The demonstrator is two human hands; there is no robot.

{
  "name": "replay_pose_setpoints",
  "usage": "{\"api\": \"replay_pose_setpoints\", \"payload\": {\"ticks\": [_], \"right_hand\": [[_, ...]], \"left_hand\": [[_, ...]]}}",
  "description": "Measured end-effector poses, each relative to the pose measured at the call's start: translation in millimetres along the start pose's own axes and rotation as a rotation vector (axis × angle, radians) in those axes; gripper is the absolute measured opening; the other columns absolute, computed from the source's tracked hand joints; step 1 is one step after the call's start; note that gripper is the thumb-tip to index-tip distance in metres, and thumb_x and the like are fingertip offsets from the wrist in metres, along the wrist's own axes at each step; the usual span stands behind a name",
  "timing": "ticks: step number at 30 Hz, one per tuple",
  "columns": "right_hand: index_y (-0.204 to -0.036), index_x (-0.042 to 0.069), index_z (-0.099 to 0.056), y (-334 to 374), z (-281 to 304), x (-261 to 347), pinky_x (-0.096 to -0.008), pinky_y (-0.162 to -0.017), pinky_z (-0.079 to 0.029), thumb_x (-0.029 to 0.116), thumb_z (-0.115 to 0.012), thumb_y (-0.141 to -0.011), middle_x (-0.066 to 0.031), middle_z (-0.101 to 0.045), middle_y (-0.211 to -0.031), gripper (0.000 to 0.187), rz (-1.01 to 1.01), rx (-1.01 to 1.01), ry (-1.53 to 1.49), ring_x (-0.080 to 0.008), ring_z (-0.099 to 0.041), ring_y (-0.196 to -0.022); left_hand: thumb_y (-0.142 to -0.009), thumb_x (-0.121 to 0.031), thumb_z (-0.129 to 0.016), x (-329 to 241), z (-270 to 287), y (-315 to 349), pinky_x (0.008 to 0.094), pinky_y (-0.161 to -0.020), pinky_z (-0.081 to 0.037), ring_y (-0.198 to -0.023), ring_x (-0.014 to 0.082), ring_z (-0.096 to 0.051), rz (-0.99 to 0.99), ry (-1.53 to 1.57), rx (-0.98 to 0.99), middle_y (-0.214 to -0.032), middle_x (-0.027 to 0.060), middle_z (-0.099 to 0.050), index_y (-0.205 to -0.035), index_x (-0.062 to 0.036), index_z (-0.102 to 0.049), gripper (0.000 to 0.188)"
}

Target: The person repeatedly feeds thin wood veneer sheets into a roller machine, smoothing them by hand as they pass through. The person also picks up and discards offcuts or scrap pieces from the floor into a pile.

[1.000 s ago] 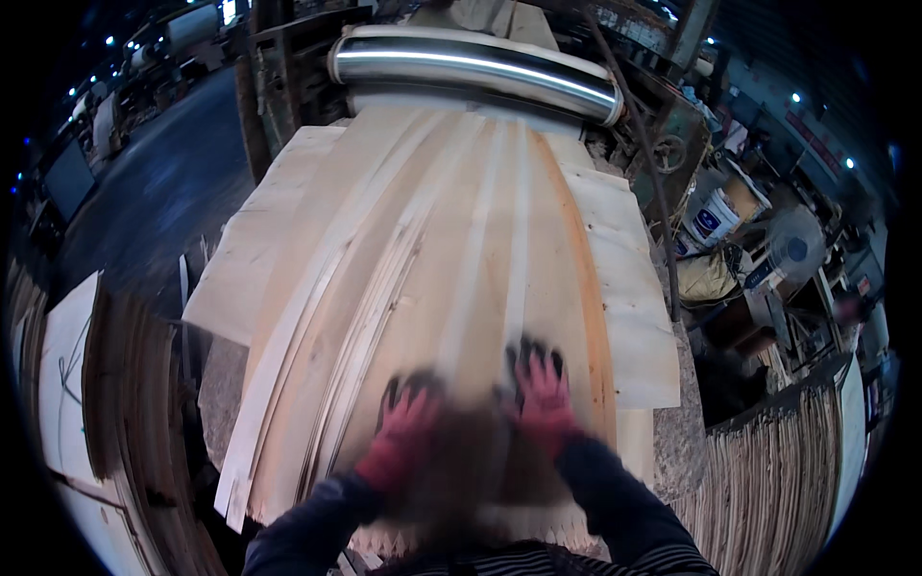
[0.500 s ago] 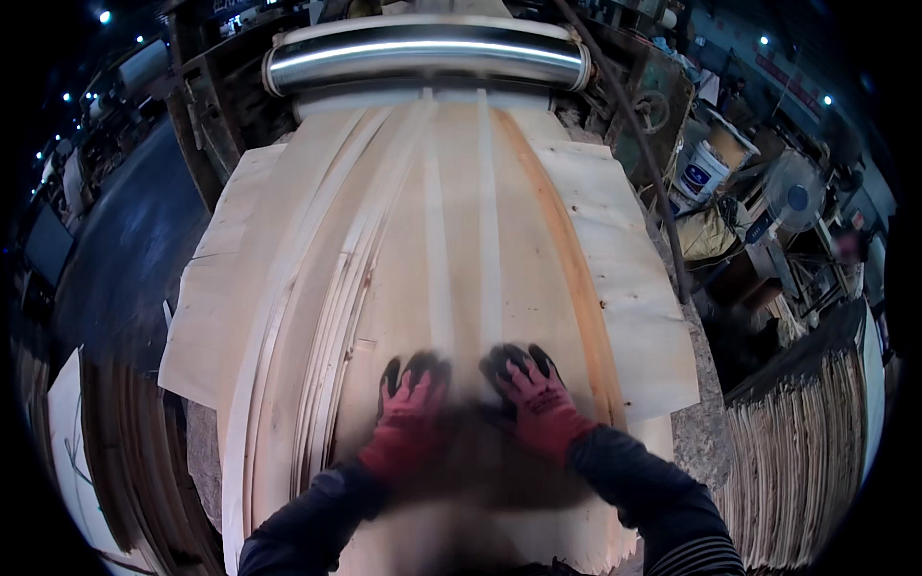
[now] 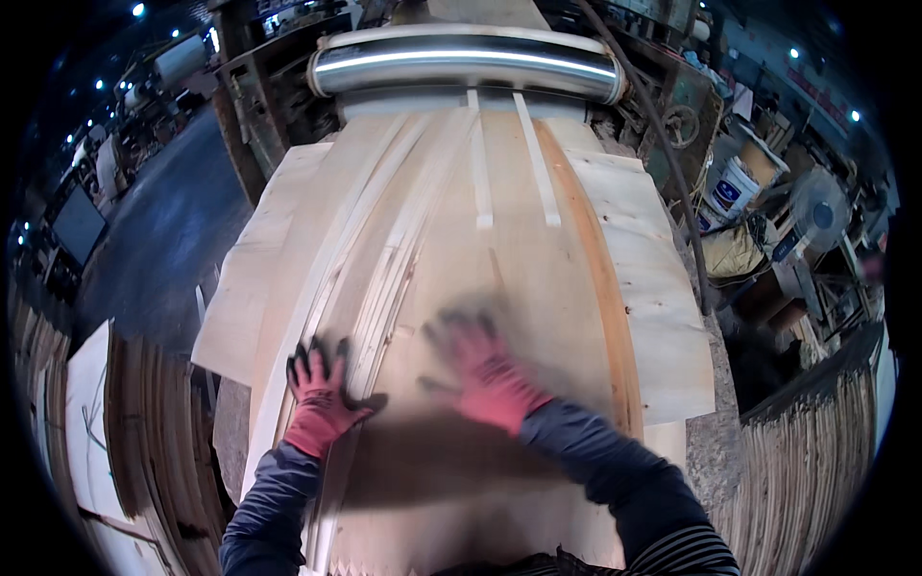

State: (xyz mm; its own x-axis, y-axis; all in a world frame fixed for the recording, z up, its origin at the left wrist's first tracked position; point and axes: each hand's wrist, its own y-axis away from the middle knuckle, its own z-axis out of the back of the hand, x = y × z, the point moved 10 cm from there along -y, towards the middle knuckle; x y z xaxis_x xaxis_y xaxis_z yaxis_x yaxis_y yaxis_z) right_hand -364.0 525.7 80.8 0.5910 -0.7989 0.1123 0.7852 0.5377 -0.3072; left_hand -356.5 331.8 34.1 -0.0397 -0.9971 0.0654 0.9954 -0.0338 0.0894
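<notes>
Wood veneer sheets [image 3: 538, 317] lie spread in front of me, reaching to a shiny metal roller [image 3: 471, 62]. My left hand [image 3: 325, 398], in a red and black glove, has its fingers spread over long narrow veneer strips [image 3: 379, 312] on the left side. My right hand [image 3: 490, 374], gloved alike, is over the middle of the sheet with fingers apart, blurred by motion; whether it touches the wood I cannot tell. Beyond the hands, two pale strips, a left strip [image 3: 482, 182] and a right strip [image 3: 540, 173], run up toward the roller. An orange-brown band [image 3: 600, 278] runs along the right.
Stacked veneer sheets stand at the lower right [image 3: 807, 461] and lower left [image 3: 158, 451]. A dark hose or bar [image 3: 677, 182] curves down the right side. Past it are a white bucket [image 3: 732, 187] and a fan [image 3: 819, 213]. Dark floor [image 3: 163, 226] extends at the left.
The two pale strips have moved away toward the roller, and their near ends now show. My left hand has moved left onto the narrow strips; my right has moved left too. The view has shifted.
</notes>
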Motion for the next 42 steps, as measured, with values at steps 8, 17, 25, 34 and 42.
{"api": "replay_pose_setpoints", "payload": {"ticks": [8, 17, 25, 34, 42], "right_hand": [[-0.137, 0.006, -0.025, -33.7, -113.2, 96.1, -0.0492, -0.105, -0.012, 0.059, -0.038, -0.082, -0.0245, -0.031, -0.135, 0.077, -0.352, 0.145, -0.165, -0.0355, -0.025, -0.128], [-0.136, 0.007, -0.023, -77.2, -122.0, 141.2, -0.0422, -0.105, -0.021, 0.045, -0.058, -0.076, -0.0232, -0.037, -0.131, 0.080, -0.208, 0.197, -0.461, -0.0378, -0.033, -0.123], [-0.130, 0.005, -0.033, -68.8, -114.2, 62.7, -0.0376, -0.077, -0.045, 0.025, -0.069, -0.069, -0.0214, -0.060, -0.098, 0.073, -0.769, -0.032, -1.089, -0.0311, -0.059, -0.089], [-0.094, -0.002, -0.060, 32.0, -108.9, -74.6, -0.0326, -0.062, -0.049, 0.022, -0.072, -0.065, -0.0130, -0.063, -0.076, 0.040, -0.931, -0.357, -1.196, -0.0225, -0.061, -0.068], [-0.114, 0.003, -0.053, 5.8, -29.1, -44.2, -0.0310, -0.063, -0.047, 0.016, -0.071, -0.066, -0.0117, -0.062, -0.090, 0.053, -0.751, -0.362, -0.914, -0.0233, -0.059, -0.073]], "left_hand": [[-0.066, -0.050, -0.066, 123.8, -103.3, 72.2, 0.0560, -0.102, -0.015, -0.125, 0.0471, -0.021, 0.403, 0.250, -0.117, -0.139, 0.0270, -0.017, -0.139, -0.0101, -0.017, 0.097], [-0.068, -0.041, -0.067, 81.2, -51.7, 143.2, 0.0484, -0.097, -0.031, -0.117, 0.0422, -0.036, 0.244, 0.498, -0.284, -0.127, 0.0274, -0.037, -0.135, -0.0023, -0.025, 0.088], [-0.075, -0.024, -0.068, 96.7, -37.3, 87.3, 0.0305, -0.080, -0.045, -0.096, 0.0204, -0.056, 0.128, 1.180, -0.035, -0.109, 0.0169, -0.057, -0.129, 0.0025, -0.034, 0.069], [-0.077, -0.009, -0.061, 135.3, -30.6, 96.2, 0.0342, -0.092, -0.040, -0.108, 0.0311, -0.050, 0.200, 0.581, -0.129, -0.119, 0.0206, -0.050, -0.131, 0.0016, -0.030, 0.063], [-0.081, -0.019, -0.061, -38.1, -15.2, 141.9, 0.0345, -0.096, -0.036, -0.115, 0.0314, -0.043, -0.149, 1.062, -0.042, -0.124, 0.0211, -0.043, -0.139, -0.0070, -0.014, 0.076]]}}
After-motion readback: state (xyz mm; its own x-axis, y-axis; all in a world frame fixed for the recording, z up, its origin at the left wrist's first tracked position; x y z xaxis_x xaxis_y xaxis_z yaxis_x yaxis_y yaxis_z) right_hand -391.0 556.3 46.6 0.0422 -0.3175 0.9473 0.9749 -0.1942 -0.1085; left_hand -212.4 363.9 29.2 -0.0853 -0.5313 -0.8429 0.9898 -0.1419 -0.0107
